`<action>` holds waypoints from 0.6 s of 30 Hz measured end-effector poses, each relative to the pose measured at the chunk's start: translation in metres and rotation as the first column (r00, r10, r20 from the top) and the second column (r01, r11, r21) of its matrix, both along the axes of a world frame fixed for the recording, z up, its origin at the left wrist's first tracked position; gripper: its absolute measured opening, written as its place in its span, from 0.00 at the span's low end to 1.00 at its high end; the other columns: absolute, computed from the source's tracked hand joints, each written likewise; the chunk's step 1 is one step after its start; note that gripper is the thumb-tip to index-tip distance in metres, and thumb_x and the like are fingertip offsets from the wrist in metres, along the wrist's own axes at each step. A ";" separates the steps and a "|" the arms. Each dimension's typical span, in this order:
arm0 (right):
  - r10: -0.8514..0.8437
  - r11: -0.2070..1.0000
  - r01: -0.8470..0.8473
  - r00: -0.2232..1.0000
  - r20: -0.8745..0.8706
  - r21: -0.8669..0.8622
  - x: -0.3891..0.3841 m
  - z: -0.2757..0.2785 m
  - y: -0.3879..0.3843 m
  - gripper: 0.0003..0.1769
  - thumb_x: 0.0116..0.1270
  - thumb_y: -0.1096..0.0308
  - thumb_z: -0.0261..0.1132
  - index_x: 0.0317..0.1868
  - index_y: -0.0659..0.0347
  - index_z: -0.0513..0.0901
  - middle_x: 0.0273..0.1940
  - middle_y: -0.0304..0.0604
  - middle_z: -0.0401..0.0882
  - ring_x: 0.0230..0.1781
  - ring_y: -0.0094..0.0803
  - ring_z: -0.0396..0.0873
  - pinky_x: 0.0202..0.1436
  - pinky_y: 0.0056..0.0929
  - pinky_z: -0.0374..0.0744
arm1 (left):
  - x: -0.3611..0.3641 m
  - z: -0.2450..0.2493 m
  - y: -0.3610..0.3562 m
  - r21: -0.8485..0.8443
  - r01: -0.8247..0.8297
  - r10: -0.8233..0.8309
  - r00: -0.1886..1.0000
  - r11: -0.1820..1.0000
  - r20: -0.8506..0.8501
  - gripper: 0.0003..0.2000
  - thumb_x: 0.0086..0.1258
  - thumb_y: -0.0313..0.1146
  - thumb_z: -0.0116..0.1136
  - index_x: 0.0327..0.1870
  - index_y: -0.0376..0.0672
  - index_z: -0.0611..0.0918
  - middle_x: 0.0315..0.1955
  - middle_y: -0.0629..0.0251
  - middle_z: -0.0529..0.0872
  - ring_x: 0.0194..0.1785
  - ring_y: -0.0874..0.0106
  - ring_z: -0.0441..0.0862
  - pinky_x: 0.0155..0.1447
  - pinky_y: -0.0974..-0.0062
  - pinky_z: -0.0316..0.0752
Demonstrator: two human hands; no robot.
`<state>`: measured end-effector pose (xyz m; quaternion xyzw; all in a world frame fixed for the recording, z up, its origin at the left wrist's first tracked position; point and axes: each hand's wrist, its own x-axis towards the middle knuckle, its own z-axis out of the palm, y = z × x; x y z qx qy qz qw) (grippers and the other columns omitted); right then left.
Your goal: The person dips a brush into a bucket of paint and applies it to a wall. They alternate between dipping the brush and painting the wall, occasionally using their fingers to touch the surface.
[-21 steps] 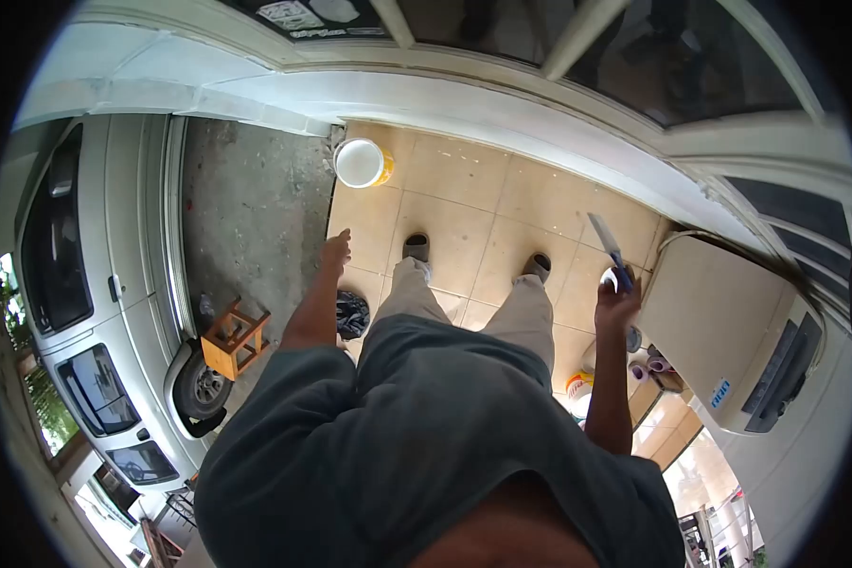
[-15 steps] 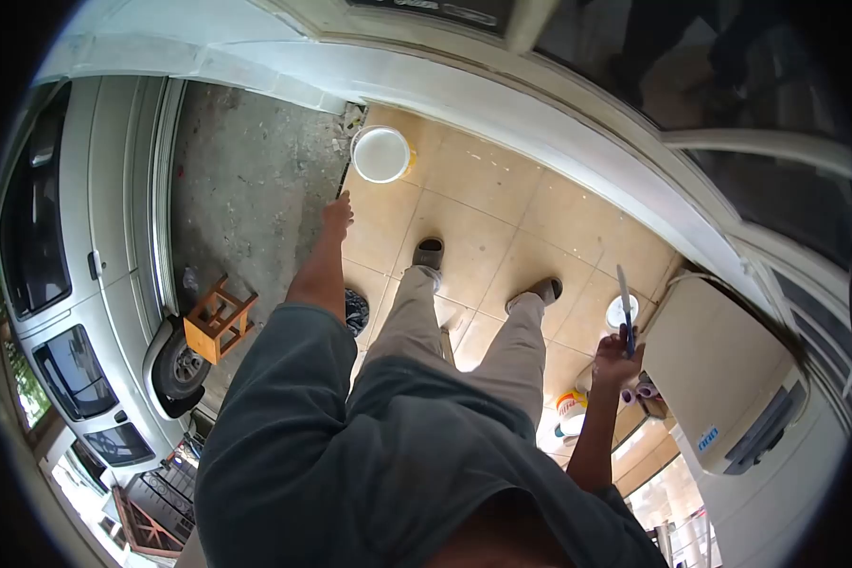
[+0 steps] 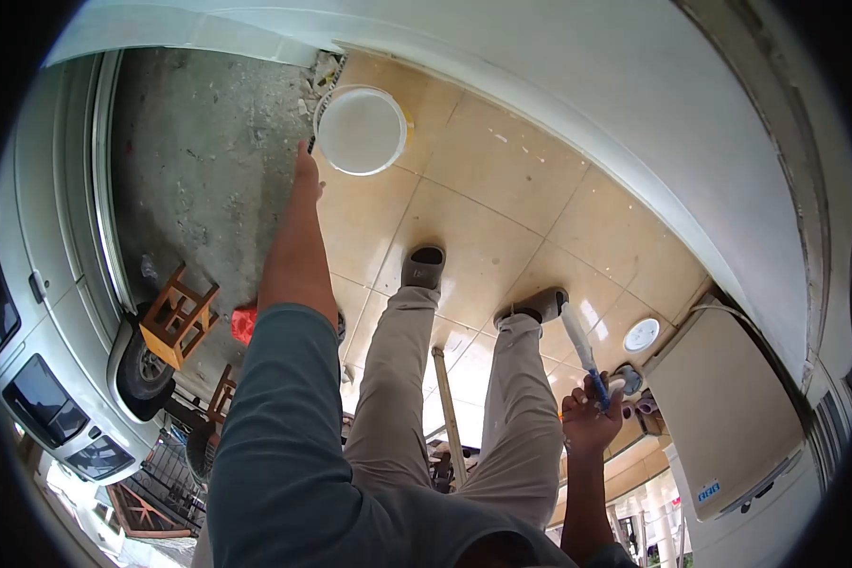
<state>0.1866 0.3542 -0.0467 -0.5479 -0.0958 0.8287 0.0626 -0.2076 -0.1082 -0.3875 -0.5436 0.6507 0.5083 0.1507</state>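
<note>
A white bucket (image 3: 362,133) with a yellow patch on its side stands on the tiles near the wall, whitish inside. My left hand (image 3: 307,174) reaches down at its left edge, with the fingers stretched out close to the rim and thin handle; nothing shows in it. In my right hand (image 3: 592,415) is a blue-handled tool with a long whitish head (image 3: 577,333), its fingers wrapped round the handle. The tool points up and left, its tip overlapping my right shoe (image 3: 544,305) in this view.
A white round lid (image 3: 641,335) lies on the tiles beside a beige cabinet-like box (image 3: 729,407). To the left, a wooden stool (image 3: 175,317) stands on rough concrete by a parked silver vehicle (image 3: 62,402). A wooden stick (image 3: 450,417) shows between my legs. A white wall (image 3: 577,66) runs along the tiles.
My body has bent lower, so the bucket and floor look nearer. My left hand has come closer to the bucket's rim. The tool in my right hand has tilted left and downward.
</note>
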 end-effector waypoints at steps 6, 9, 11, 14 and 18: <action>0.021 1.000 -0.021 1.000 0.011 -0.008 -0.001 -0.016 -0.004 0.24 0.77 0.47 0.54 0.59 0.53 0.82 0.50 0.49 0.85 0.35 0.38 0.77 0.43 0.38 0.74 | -0.033 -0.032 -0.018 0.261 0.026 -0.004 0.996 0.965 -0.085 0.36 0.73 0.63 0.47 0.70 0.41 0.71 0.62 0.55 0.78 0.66 0.60 0.72 0.68 0.54 0.65; -0.004 1.000 0.004 1.000 -0.011 -0.003 -0.006 -0.019 -0.002 0.24 0.77 0.48 0.54 0.60 0.55 0.81 0.49 0.49 0.85 0.35 0.38 0.77 0.44 0.39 0.74 | -0.027 -0.018 -0.009 0.103 0.233 -0.225 0.970 0.967 -0.089 0.29 0.72 0.56 0.56 0.63 0.41 0.77 0.53 0.58 0.82 0.54 0.64 0.79 0.58 0.60 0.73; -0.015 1.000 0.015 0.998 -0.056 -0.006 -0.010 -0.014 -0.002 0.25 0.78 0.48 0.53 0.61 0.57 0.80 0.50 0.51 0.84 0.36 0.38 0.77 0.46 0.40 0.75 | -0.025 -0.012 -0.003 0.024 0.352 -0.348 0.931 0.936 -0.112 0.27 0.70 0.52 0.62 0.59 0.39 0.78 0.45 0.60 0.85 0.45 0.67 0.83 0.49 0.64 0.76; -0.055 0.998 0.052 0.992 -0.117 -0.032 -0.012 -0.009 -0.003 0.26 0.78 0.48 0.53 0.62 0.58 0.78 0.52 0.53 0.83 0.38 0.39 0.77 0.46 0.40 0.76 | -0.020 -0.001 0.005 -0.289 0.465 -0.510 0.854 0.837 -0.100 0.24 0.68 0.50 0.64 0.48 0.34 0.82 0.35 0.54 0.87 0.34 0.59 0.84 0.41 0.60 0.77; -0.121 0.993 0.117 0.969 -0.214 -0.032 -0.004 -0.007 -0.001 0.27 0.79 0.48 0.50 0.65 0.60 0.75 0.54 0.53 0.81 0.39 0.39 0.77 0.46 0.39 0.75 | 0.004 0.055 0.054 -0.638 0.690 -0.834 0.535 0.341 0.133 0.22 0.65 0.49 0.66 0.34 0.31 0.85 0.32 0.44 0.86 0.37 0.47 0.84 0.44 0.55 0.77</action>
